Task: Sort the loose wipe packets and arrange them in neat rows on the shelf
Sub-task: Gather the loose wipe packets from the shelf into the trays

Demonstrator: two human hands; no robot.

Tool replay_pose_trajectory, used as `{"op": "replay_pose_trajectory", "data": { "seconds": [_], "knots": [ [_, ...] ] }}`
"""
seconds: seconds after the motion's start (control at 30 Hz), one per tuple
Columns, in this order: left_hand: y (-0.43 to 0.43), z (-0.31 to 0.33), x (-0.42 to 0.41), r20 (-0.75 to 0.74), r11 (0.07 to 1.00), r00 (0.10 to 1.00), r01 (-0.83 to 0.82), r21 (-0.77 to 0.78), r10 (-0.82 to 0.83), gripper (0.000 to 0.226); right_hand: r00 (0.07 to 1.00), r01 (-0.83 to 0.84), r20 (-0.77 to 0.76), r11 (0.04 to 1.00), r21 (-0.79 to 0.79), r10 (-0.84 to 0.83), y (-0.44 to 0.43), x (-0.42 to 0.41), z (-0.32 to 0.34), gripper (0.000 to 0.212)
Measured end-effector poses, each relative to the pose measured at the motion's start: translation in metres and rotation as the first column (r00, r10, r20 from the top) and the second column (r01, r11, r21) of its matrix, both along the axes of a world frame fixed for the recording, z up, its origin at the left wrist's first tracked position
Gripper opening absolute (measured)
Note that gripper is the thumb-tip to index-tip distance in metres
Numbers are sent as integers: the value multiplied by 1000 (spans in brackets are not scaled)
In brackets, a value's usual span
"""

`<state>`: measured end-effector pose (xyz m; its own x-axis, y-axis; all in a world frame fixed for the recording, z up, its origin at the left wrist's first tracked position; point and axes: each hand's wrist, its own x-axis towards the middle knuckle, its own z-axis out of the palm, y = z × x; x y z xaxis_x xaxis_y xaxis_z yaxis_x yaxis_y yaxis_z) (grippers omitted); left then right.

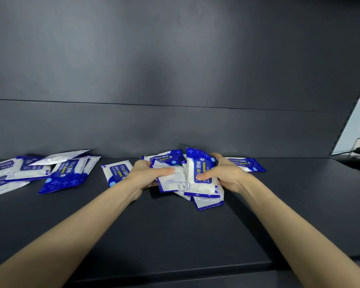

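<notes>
Both hands are in at the middle of the dark shelf (175, 235), working one clutch of wipe packets between them. The left hand (148, 175) comes in from the side and grips a white-backed packet (172, 181). Its thumb lies flat along the top and its fingers are curled underneath, out of sight. The right hand (224, 175) has hold of a blue-and-white alcohol wipe packet (202, 173), printed face up. The thumb is pressed across the front and the fingers wrap round the far edge at the top. These two packets sit side by side and overlap, tilted up toward the camera. More packets are fanned out beneath them, and one lower packet (209, 202) pokes out at the near edge. I cannot tell whether that bottom one rests on the shelf or hangs just above it.

Behind the clutch, another packet (166, 159) lies close to the back panel (175, 69). Past the right hand's knuckles, a far packet (245, 164) lies flat, printed side up. Just beside the left wrist, a single packet (116, 171) lies flat on its own with its print turned sideways. Further left there is a loose heap of packets (67, 173), overlapping at all angles. Some show blue fronts and some white backs, and the heap runs off the left edge of the view.
</notes>
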<state>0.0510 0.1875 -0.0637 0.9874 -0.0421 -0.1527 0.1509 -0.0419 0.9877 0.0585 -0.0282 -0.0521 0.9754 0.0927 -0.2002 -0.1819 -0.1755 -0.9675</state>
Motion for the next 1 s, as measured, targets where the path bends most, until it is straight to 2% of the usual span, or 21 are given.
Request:
{"op": "replay_pose_trajectory", "data": {
  "seconds": [0.17, 0.3, 0.37, 0.57, 0.8, 1.0],
  "knots": [
    [0, 3, -11, -16, 995, 995, 93, -44, -94, 33, 998, 33, 46, 992, 122, -39, 5, -16, -2, 100],
    [-5, 7, -27, 106, 994, 993, -35, -100, 46, 35, 985, 111, 100, 962, 251, -140, -1, -30, 5, 95],
    [-7, 9, -36, 148, 983, 983, -87, -160, 111, 37, 973, 151, 129, 952, 268, -191, -7, -39, 9, 79],
    [-29, 22, -78, 276, 939, 939, -110, -327, 206, 38, 953, 140, 191, 901, 411, -235, -30, -79, 13, 55],
    [-88, 18, -157, 273, 870, 915, -141, -472, 297, 39, 946, 22, 302, 949, 316, -122, -90, -161, 17, 42],
    [-146, 0, -239, 317, 894, 900, -146, -424, 298, 26, 959, 21, 272, 974, 226, -84, -146, -238, 4, 41]
  ]
}}
